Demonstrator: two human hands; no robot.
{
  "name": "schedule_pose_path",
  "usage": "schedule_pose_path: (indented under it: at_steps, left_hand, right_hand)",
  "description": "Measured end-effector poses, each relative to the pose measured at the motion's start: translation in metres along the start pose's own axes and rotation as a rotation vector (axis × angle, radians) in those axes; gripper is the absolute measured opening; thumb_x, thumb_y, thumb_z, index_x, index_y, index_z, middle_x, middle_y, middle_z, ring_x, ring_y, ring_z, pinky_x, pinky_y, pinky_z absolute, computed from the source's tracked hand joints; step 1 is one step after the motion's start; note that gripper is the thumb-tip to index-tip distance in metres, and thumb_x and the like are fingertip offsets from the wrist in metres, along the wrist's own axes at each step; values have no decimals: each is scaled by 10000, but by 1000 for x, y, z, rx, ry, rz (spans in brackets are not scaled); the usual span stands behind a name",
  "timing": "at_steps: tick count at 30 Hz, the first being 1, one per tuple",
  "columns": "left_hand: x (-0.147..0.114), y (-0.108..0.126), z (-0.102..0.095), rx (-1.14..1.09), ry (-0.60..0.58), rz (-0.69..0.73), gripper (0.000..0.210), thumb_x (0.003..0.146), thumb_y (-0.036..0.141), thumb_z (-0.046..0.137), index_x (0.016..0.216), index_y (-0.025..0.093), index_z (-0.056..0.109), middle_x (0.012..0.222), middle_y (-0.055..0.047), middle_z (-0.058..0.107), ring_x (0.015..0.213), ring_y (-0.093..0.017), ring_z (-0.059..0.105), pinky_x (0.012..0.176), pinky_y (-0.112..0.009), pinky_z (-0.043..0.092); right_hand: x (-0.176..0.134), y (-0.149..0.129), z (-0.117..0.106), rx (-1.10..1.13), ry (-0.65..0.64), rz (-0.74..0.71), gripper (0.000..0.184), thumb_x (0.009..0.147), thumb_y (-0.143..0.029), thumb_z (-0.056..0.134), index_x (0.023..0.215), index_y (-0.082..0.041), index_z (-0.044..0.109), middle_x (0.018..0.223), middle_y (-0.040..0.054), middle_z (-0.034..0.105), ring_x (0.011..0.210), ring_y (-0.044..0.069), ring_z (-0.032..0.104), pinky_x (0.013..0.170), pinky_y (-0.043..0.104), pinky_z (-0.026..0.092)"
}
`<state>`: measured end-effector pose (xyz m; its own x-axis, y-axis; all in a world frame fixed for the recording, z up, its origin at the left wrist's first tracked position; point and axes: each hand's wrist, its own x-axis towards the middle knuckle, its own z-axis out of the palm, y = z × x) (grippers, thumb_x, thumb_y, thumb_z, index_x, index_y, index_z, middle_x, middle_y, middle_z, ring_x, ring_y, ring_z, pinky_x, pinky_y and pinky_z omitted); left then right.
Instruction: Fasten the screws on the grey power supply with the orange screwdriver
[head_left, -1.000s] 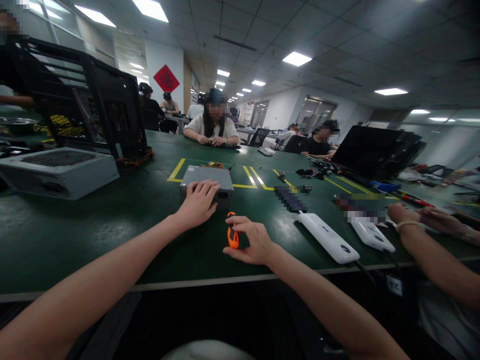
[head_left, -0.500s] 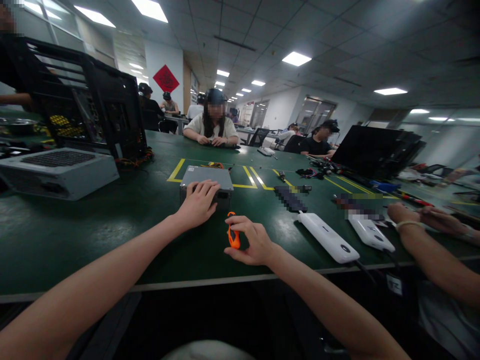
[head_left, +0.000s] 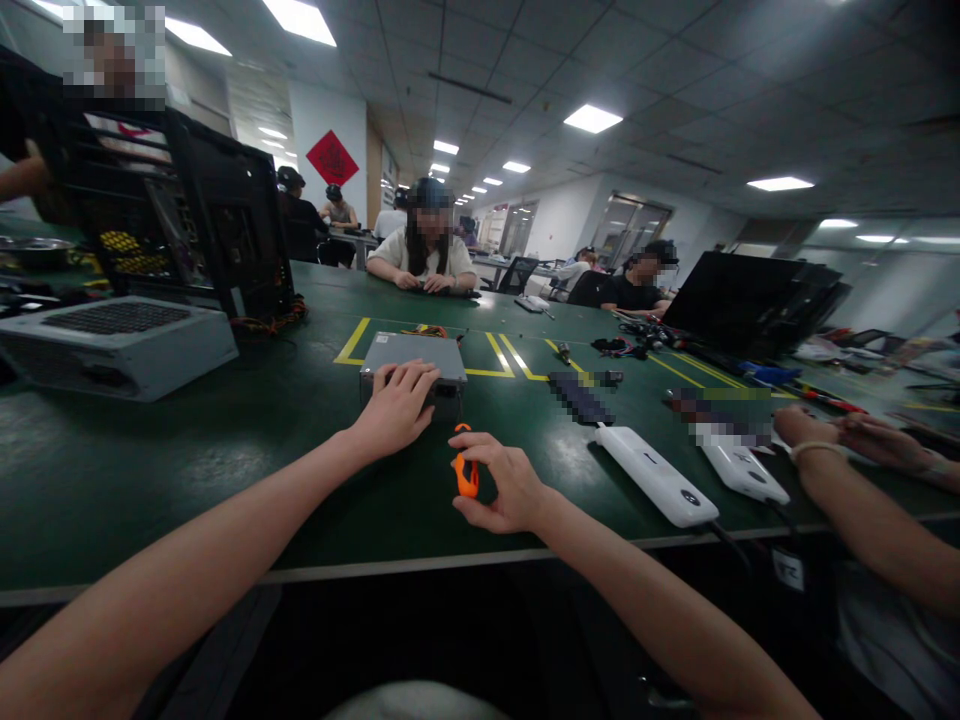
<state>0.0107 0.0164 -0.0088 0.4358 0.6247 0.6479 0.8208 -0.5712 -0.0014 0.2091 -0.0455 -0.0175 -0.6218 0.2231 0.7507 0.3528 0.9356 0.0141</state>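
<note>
A grey metal computer power supply [head_left: 427, 350] sits on the green tabletop in front of me, coloured wires showing behind it. My left hand [head_left: 399, 408] grips its near side, fingers over the top edge and thumb low at the front. Just right of that, my right hand [head_left: 504, 485] has its fingers curled around the orange and black handle of a screwdriver [head_left: 466, 476]. The screwdriver points away from me at the near face of the power supply. Its tip is too small to make out.
To the left stand a larger power supply [head_left: 127, 345] and an open black computer case [head_left: 187, 210]. White power banks [head_left: 656, 475] lie at the right, near a co-worker's hands [head_left: 810, 425]. A black panel [head_left: 750, 300] stands at the far right. Another person [head_left: 429, 245] sits opposite.
My right fingers have shifted slightly around the screwdriver handle, which has turned a little. The left hand and power supply stay put. A person behind the computer case has moved into view.
</note>
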Motion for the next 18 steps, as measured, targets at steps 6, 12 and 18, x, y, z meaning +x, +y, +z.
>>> schedule_pose_path:
  at_steps: [6, 12, 18]
  left_hand:
    - [0, 0, 1, -2, 2, -6, 447, 786, 212, 447, 1230, 199, 392, 1273, -119, 458, 1223, -276, 350, 974, -468, 230]
    - [0, 0, 0, 11, -7, -3, 445, 791, 222, 449, 1231, 189, 388, 1272, -123, 458, 1220, -279, 352, 975, -469, 227]
    - [0, -1, 1, -8, -2, -1, 448, 786, 222, 458, 1229, 194, 392, 1273, -117, 459, 1223, -274, 350, 977, -464, 234]
  right_hand:
    - [3, -3, -3, -99, -31, -41, 338, 805, -380, 527, 1068, -174, 473, 1039, 124, 598, 915, 187, 616, 701, 276, 515]
    - [1, 1, 0, -5, 58, -19, 433, 759, -427, 584, 1062, -171, 409, 1013, 131, 597, 936, 198, 610, 697, 290, 531]
    - [-1, 0, -2, -75, 39, 33, 354, 831, -210, 479, 1180, -191, 422, 1145, 137, 496, 939, 167, 593, 714, 277, 522]
